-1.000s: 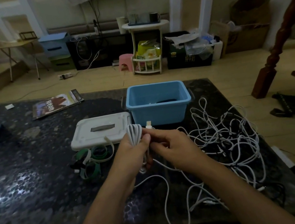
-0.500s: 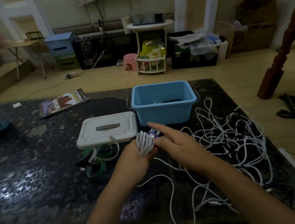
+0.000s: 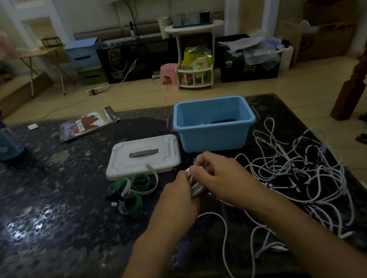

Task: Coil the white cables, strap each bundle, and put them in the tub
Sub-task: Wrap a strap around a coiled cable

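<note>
My left hand (image 3: pixel 178 195) grips a partly coiled white cable bundle (image 3: pixel 196 186) just in front of the blue tub (image 3: pixel 214 125). My right hand (image 3: pixel 221 178) curls over the top of the same bundle, its fingers wrapped round the cable. The cable's loose tail (image 3: pixel 226 249) trails down toward the table's near edge. A tangled heap of white cables (image 3: pixel 305 166) lies to the right of my hands. Green and white straps (image 3: pixel 135 191) lie left of my hands. Something dark lies in the tub.
The tub's white lid (image 3: pixel 142 155) lies flat to the left of the tub. A magazine (image 3: pixel 88 123) and a blue pen holder (image 3: pixel 3 143) sit at the far left of the dark table (image 3: pixel 43 212). The table's right edge runs beside the cable heap.
My right hand has come back from pointing forward and now closes over the bundle in my left hand. The bundle sits lower, nearer the table. The view has shifted slightly.
</note>
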`<state>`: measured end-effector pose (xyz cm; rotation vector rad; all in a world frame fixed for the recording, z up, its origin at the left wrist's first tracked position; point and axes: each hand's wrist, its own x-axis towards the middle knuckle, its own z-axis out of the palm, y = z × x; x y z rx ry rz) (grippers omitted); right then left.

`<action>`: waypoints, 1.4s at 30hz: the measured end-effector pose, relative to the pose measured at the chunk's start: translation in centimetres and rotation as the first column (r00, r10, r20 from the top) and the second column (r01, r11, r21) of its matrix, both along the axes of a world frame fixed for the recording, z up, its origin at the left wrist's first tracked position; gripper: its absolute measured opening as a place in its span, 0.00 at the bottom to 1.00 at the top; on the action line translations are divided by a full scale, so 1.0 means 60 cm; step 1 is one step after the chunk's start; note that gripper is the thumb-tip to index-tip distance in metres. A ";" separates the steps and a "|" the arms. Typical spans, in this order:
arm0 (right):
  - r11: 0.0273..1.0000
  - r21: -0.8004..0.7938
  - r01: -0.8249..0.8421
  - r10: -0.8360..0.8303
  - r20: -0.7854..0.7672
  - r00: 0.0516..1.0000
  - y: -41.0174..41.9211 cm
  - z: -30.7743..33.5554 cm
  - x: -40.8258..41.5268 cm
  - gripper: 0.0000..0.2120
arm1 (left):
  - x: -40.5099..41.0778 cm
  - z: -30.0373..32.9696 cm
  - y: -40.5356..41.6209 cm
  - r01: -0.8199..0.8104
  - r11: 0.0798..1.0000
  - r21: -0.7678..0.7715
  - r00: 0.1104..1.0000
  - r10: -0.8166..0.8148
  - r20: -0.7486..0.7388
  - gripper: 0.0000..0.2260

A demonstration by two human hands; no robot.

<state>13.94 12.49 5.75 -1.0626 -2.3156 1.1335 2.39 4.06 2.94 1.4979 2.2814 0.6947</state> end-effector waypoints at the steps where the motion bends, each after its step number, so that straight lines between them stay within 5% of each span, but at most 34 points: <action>1: 1.000 -0.014 -0.005 0.005 -0.007 1.000 0.000 0.001 0.000 0.11 | -0.002 0.001 0.000 0.003 1.000 -0.006 1.000 -0.003 -0.026 0.14; 5: 0.998 -0.042 0.040 -0.040 0.020 0.999 -0.009 -0.006 -0.008 0.17 | 0.001 -0.004 -0.003 0.030 0.999 -0.034 0.977 -0.036 -0.210 0.21; 11: 0.991 0.129 -0.027 0.034 -0.059 0.998 -0.005 -0.001 -0.015 0.08 | -0.007 0.018 0.002 0.000 1.000 0.024 0.982 -0.005 0.189 0.07; 13: 0.983 0.159 -0.093 0.111 -0.111 0.988 -0.004 0.000 -0.012 0.07 | -0.007 0.033 -0.008 0.041 0.998 0.043 0.861 -0.057 0.505 0.01; 16: 0.970 0.177 -0.164 0.195 -0.172 0.966 -0.003 -0.002 -0.011 0.06 | -0.009 0.049 -0.028 0.085 0.996 0.014 0.522 -0.057 0.851 0.05; 22: 0.937 0.140 -0.320 0.346 -0.236 0.908 0.002 -0.007 -0.017 0.06 | -0.028 0.054 -0.047 0.190 0.981 -0.030 0.343 -0.038 0.938 0.06; 29: 0.869 -0.020 -0.495 0.469 -0.290 0.834 0.002 -0.008 -0.042 0.07 | -0.051 0.048 -0.081 0.190 0.982 -0.003 0.315 -0.058 0.947 0.08; 34: 0.765 -0.211 -0.609 0.546 -0.289 0.786 -0.010 -0.005 -0.073 0.10 | -0.079 0.033 -0.113 0.210 0.976 0.049 0.046 -0.060 0.997 0.15; 37: 0.719 -0.253 -0.647 0.583 -0.287 0.760 -0.018 -0.008 -0.087 0.10 | -0.091 0.021 -0.124 0.151 0.989 -0.001 0.130 -0.019 0.991 0.18; 42: 0.652 -0.298 -0.697 0.672 -0.200 0.713 -0.002 -0.030 -0.114 0.16 | -0.134 0.014 -0.134 0.026 0.992 -0.121 0.562 0.086 0.823 0.13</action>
